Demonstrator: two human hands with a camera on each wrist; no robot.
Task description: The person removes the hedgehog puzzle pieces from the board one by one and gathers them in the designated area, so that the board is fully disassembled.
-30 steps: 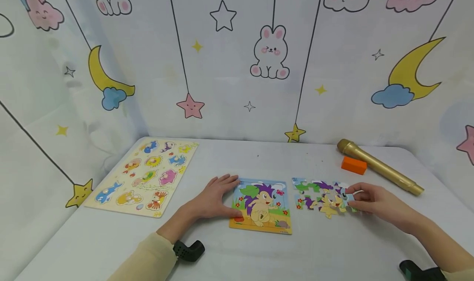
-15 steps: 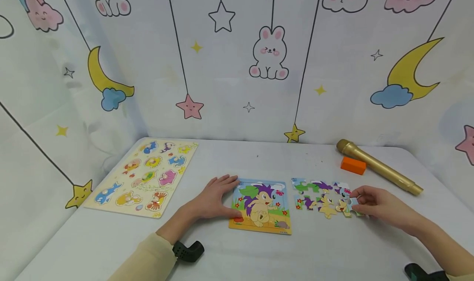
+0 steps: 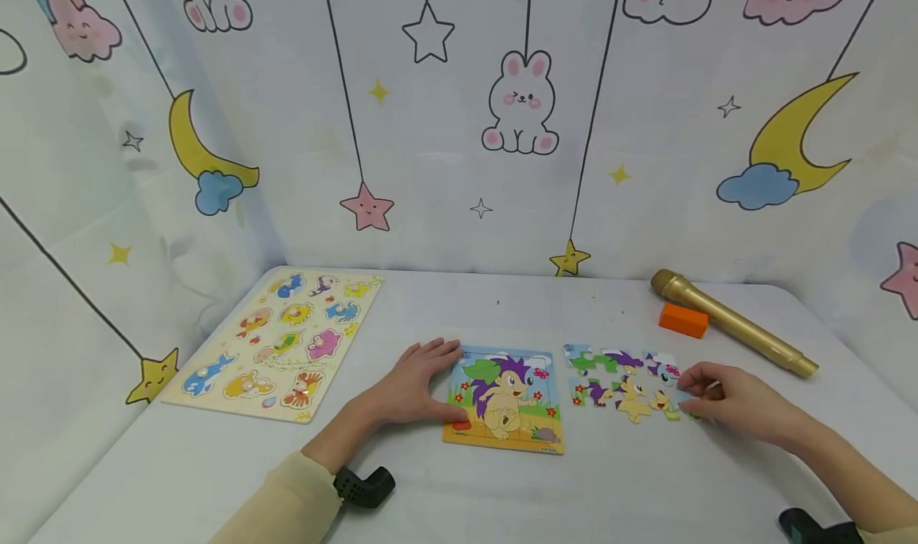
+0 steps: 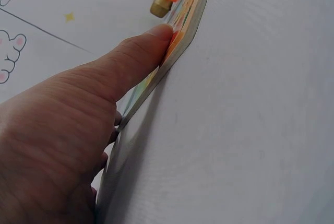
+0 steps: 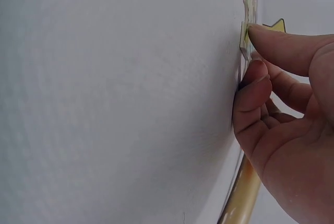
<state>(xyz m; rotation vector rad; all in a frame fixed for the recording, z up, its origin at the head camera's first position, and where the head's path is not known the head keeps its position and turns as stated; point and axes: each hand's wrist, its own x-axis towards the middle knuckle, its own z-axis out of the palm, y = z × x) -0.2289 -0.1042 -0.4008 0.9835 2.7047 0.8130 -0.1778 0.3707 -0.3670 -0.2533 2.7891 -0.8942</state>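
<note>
The person's left hand [image 3: 416, 385] rests at the left edge of a square hedgehog puzzle board [image 3: 505, 401]. Its fingers are extended along the edge, and the thumb [image 4: 151, 38] lies on the board's face. To the right, several loose jigsaw pieces [image 3: 631, 393] lie close together, showing parts of a similar hedgehog picture. At their right end, the right hand [image 3: 739, 401] pinches a puzzle piece [image 5: 243, 38] between thumb and curled fingers, low at the table. In the head view, those fingers mostly cover the piece.
A cream board with animal shapes [image 3: 276, 345] lies at the left. An orange block [image 3: 684, 320] and a gold microphone [image 3: 735, 323] lie behind the right hand. A patterned curtain [image 3: 445, 130] hangs behind the white table [image 3: 473, 496].
The right hand has moved slightly right and toward the person with a light-blue puzzle piece, which has gone from the cluster's right side to its outer end. The left hand stays still.
</note>
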